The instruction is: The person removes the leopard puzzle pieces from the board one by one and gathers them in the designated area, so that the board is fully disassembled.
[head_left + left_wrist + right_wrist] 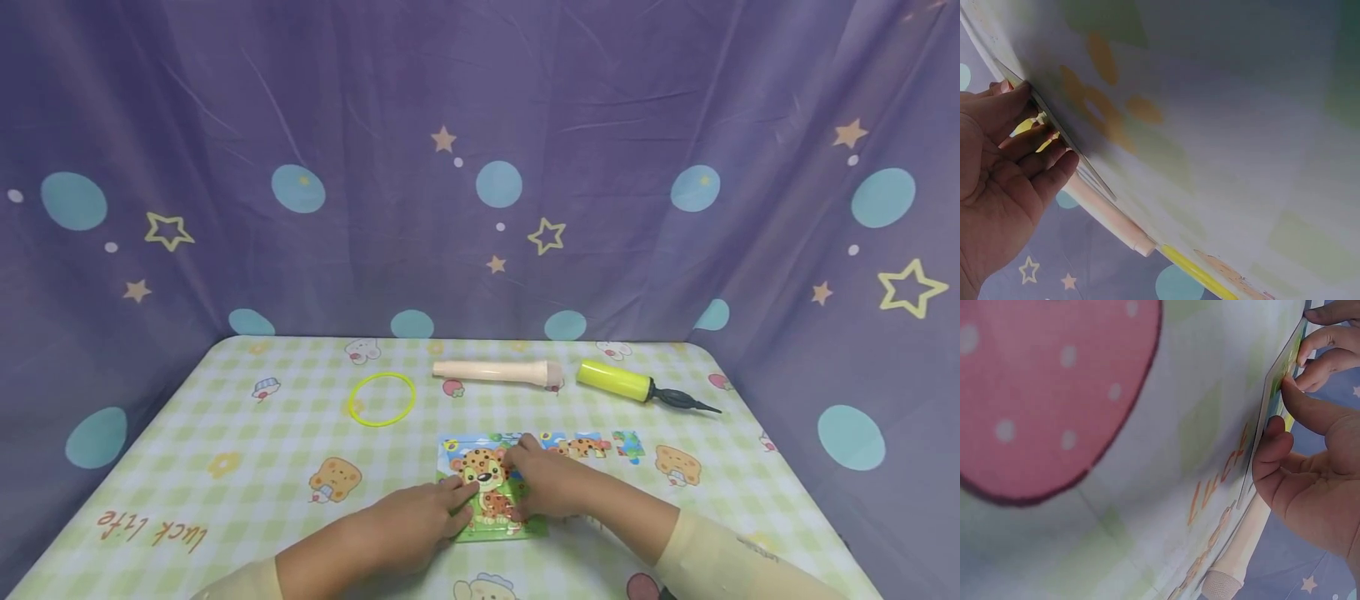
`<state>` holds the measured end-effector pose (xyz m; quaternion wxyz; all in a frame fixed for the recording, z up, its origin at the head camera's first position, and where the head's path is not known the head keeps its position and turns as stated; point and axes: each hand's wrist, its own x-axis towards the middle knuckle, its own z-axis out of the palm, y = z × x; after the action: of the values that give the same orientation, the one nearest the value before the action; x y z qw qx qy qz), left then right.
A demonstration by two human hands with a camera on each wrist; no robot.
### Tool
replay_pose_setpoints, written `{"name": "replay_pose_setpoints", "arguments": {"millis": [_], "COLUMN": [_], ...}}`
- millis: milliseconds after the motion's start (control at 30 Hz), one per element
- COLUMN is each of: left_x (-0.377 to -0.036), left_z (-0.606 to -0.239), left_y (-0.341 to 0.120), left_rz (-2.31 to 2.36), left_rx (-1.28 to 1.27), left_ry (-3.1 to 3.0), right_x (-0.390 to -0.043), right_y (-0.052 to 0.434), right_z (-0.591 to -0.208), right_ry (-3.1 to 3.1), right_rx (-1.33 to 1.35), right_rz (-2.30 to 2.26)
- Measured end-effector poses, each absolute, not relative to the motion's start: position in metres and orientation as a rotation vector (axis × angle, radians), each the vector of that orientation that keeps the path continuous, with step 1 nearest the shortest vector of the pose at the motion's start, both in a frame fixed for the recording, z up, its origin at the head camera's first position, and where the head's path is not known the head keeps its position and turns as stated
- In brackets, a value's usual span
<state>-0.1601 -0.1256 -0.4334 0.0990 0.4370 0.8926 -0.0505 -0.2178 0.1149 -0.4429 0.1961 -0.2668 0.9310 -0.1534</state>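
Observation:
A jigsaw puzzle (483,479) with a spotted leopard cub lies flat near the table's front. At its left side my left hand (420,521) rests its fingertips on the picture. My right hand (551,483) reaches over the right side, with bent fingers touching the pieces and hiding part of them. Seen from the left wrist, the left fingers (1054,165) lie along the puzzle's thin edge. The right wrist view has the right thumb (1304,406) against the board (1275,375). Several loose puzzle pieces (588,444) lie just right of the board.
A yellow ring (352,408) lies at the back left. Behind the puzzle is a pale pink toy microphone (491,372). A yellow balloon pump (615,381) with a dark nozzle lies at the back right. A purple patterned curtain (375,258) surrounds the table (277,467).

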Motion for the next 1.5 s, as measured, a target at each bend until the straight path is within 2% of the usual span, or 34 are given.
{"name": "replay_pose_setpoints", "arguments": {"millis": [367, 633, 900, 1500], "left_x": [-0.162, -0.162, -0.163, -0.162], "left_z": [-0.43, -0.431, -0.435, -0.432], "left_y": [-0.122, -0.121, -0.121, -0.122], "left_rz": [-0.143, -0.241, -0.292, -0.288], "left_rx": [1.254, 1.26, 1.337, 1.317], "left_ry": [2.622, 2.635, 2.639, 2.623], "right_x": [-0.217, -0.208, -0.216, -0.234], "right_y": [0.117, 0.118, 0.124, 0.171], "right_z": [-0.448, -0.448, -0.439, -0.421], "right_ry": [2.579, 2.583, 2.594, 2.601], "right_rx": [-0.743, -0.881, -0.946, -0.811], "right_rz": [-0.531, -0.475, -0.465, -0.757]}}
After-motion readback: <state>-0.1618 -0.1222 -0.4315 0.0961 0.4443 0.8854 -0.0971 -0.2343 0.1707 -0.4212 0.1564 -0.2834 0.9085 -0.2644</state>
